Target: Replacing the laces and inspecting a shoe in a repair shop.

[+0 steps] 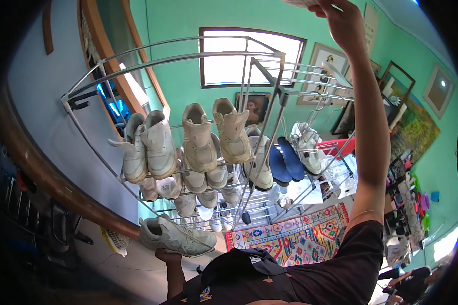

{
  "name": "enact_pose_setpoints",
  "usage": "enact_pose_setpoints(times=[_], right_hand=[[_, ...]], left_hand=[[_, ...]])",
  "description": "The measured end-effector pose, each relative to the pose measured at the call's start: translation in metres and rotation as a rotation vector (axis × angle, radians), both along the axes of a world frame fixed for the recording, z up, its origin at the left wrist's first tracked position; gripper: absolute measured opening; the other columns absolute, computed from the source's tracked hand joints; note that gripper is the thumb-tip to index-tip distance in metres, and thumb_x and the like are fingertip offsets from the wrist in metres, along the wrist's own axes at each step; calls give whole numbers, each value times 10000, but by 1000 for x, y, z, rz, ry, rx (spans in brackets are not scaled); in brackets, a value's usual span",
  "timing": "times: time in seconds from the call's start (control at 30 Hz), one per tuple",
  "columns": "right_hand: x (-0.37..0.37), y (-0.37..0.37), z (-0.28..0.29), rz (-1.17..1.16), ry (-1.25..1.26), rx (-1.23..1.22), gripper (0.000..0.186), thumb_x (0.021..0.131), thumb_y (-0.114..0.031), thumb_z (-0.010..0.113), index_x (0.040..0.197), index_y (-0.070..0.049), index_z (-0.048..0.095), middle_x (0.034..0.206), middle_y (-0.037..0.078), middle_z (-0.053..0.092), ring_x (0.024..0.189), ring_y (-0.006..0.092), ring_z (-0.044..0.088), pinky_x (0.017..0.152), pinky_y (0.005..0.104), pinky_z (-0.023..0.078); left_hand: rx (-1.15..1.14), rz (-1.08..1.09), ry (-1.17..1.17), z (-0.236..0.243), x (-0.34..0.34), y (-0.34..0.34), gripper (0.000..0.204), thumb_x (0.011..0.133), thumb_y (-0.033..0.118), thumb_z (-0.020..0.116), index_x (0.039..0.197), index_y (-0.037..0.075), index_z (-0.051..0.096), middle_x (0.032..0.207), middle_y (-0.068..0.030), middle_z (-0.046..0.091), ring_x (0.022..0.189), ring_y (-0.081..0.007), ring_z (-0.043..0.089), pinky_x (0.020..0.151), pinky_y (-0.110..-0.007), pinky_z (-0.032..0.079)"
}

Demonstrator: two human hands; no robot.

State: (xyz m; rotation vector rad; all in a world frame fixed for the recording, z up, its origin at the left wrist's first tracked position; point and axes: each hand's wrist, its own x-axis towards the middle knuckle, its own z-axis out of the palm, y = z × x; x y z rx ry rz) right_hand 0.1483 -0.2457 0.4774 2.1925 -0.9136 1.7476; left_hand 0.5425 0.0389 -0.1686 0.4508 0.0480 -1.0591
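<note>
Low in front of me, my left hand is closed under a grey-white lace-up sneaker, which lies sideways with its toe to the right. High at the top right, my right arm is stretched up, and my right hand has its fingers closed round a pale thing. The picture's upper edge cuts that thing off, so its kind cannot be made out. Ahead stands a metal-tube shoe rack. White high-top sneakers and white low sneakers sit on one of its tiers.
Navy slip-on shoes and more white shoes are on the rack's right part, with others on lower tiers. A patterned rug covers floor beyond. A wooden curved edge runs along the left. Framed pictures hang on the green wall.
</note>
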Motion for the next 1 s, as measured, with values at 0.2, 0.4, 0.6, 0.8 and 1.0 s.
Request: enact_pose_setpoints(times=[0.2, 0.4, 0.6, 0.8, 1.0], right_hand=[[-76, -37, -74, -136, 139, -104, 153, 951, -104, 642, 1056, -87, 752, 941, 103, 754, 792, 227, 725, 709, 359, 564], [-52, -10, -129, -172, 362, 14, 144, 923, -87, 674, 1043, -50, 744, 933, 118, 739, 763, 263, 719, 716, 363, 577], [-42, 2, -126, -114, 355, 148, 160, 947, -128, 672, 1053, -34, 747, 937, 144, 737, 747, 271, 711, 699, 372, 566], [-43, 27, -118, -168, 438, 26, 257, 949, -211, 691, 1167, -80, 725, 1003, 116, 686, 710, 211, 593, 681, 349, 516], [-83, 118, -191, -83, -109, 306, 230, 1012, -158, 608, 1120, 37, 662, 973, 32, 608, 803, 85, 547, 698, 252, 450]], left_hand=[[-118, -96, -84, -3, -3, -14, 898, 582, 256, 569, 1452, 66, 457, 1410, -144, 526, 1332, -382, 493, 1167, -548, 358], [-251, -121, -101, 20, -9, -18, 936, 554, 260, 590, 1462, 83, 449, 1423, -145, 518, 1340, -386, 489, 1181, -552, 344], [-276, -218, -138, 36, -14, -4, 887, 640, 309, 561, 1479, 52, 429, 1488, -161, 470, 1382, -384, 445, 1182, -549, 324], [-371, -270, -224, 29, -21, 3, 802, 773, 351, 543, 1507, 59, 402, 1508, -160, 453, 1397, -379, 429, 1188, -552, 311], [-168, -269, -203, 20, -45, 17, 749, 876, 395, 495, 1526, 48, 360, 1531, -153, 427, 1411, -363, 413, 1197, -536, 293]])
